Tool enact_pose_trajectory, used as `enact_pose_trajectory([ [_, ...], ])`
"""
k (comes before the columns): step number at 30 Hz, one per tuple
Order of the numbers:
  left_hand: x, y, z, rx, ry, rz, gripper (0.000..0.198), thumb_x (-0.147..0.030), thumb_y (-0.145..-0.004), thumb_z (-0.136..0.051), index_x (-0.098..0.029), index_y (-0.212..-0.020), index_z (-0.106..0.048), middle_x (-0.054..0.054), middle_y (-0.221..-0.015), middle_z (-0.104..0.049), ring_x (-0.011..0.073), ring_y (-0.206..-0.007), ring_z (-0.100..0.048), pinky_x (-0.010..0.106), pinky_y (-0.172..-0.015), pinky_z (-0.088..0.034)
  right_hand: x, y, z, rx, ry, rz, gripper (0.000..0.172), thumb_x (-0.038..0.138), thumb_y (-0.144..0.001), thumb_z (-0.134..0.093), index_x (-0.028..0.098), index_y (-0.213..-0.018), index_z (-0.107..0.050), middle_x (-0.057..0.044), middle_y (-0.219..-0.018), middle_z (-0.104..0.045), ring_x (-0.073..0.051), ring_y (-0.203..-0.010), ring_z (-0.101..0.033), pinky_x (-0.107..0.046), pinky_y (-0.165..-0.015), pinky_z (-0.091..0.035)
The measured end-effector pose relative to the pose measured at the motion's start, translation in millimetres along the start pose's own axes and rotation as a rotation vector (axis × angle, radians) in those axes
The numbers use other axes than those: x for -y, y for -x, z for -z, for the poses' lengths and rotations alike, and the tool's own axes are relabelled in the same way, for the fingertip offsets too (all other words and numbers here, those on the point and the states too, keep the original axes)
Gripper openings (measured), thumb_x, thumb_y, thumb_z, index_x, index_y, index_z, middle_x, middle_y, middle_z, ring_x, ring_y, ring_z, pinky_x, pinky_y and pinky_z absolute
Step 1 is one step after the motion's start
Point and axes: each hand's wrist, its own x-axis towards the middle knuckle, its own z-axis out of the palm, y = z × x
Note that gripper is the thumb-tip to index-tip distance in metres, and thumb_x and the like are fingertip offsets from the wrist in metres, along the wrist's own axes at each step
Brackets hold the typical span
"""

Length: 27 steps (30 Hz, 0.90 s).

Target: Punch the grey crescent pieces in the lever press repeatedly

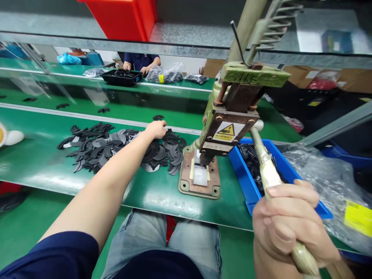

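Note:
My right hand (290, 221) is wrapped round the pale, tape-covered lever (269, 170) of a green hand press (232, 108). The press head with its yellow warning label hangs above a brown base plate (199, 186), where a light, clear-looking block (200, 175) sits. My left arm stretches over a pile of black and grey curved flat pieces (113, 145). At the pile's far edge is my left hand (157, 129), its fingers bent and mostly hidden. Just beyond it a black curved piece (158, 117) lies on the green belt; I cannot tell whether they touch.
Right of the press stands a blue bin (241, 186) of black parts, beside clear plastic bags (325, 174). Several black pieces lie spaced along the belt (130, 116). Across it, a person's hands (143, 70) are near a black tray (122, 78). A red bin (124, 19) sits overhead.

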Motion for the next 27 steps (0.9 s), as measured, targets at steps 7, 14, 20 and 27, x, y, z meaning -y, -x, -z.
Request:
enact_pose_trajectory([
  [7,10,-32,-14.9,0.174,-0.037,0.029,0.068,-0.041,-0.083,-0.079,-0.020,-0.146,-0.063,0.014,-0.141,-0.071,0.0287,-0.129,-0.068,0.030,-0.106,-0.051,2,3,2,-0.001,0.051,-0.017,0.050,0.039,-0.090,-0.065,0.024,-0.048,-0.043,0.003,-0.047,-0.056,-0.024,-0.059,-0.061,-0.059,-0.091,-0.044],
  [14,0,-14,0.0,0.182,0.001,-0.050,0.041,-0.037,-0.078,-0.083,-0.022,-0.117,-0.077,0.006,-0.112,-0.081,0.0222,-0.104,-0.073,0.025,-0.089,-0.052,-2,0,2,0.033,0.005,0.009,0.041,0.036,-0.082,-0.065,0.026,-0.047,-0.046,0.004,-0.049,-0.057,-0.025,-0.059,-0.062,-0.058,-0.092,-0.042],
  [20,-2,13,28.5,0.045,0.071,-0.121,0.024,-0.046,-0.095,-0.067,-0.022,-0.096,-0.070,0.003,-0.091,-0.078,0.0189,-0.086,-0.071,0.026,-0.075,-0.049,2,-2,4,0.061,0.012,-0.029,0.030,0.029,-0.077,-0.063,0.027,-0.050,-0.050,0.004,-0.052,-0.060,-0.028,-0.063,-0.064,-0.060,-0.092,-0.042],
  [27,-49,91,27.8,0.183,0.866,-0.110,0.034,-0.056,-0.104,-0.056,-0.022,-0.102,-0.049,-0.001,-0.062,-0.068,0.0164,-0.054,-0.067,0.025,-0.056,-0.051,7,-2,1,0.070,-0.028,-0.012,0.031,0.029,-0.084,-0.064,0.024,-0.056,-0.052,0.003,-0.057,-0.061,-0.024,-0.068,-0.066,-0.056,-0.095,-0.041],
])
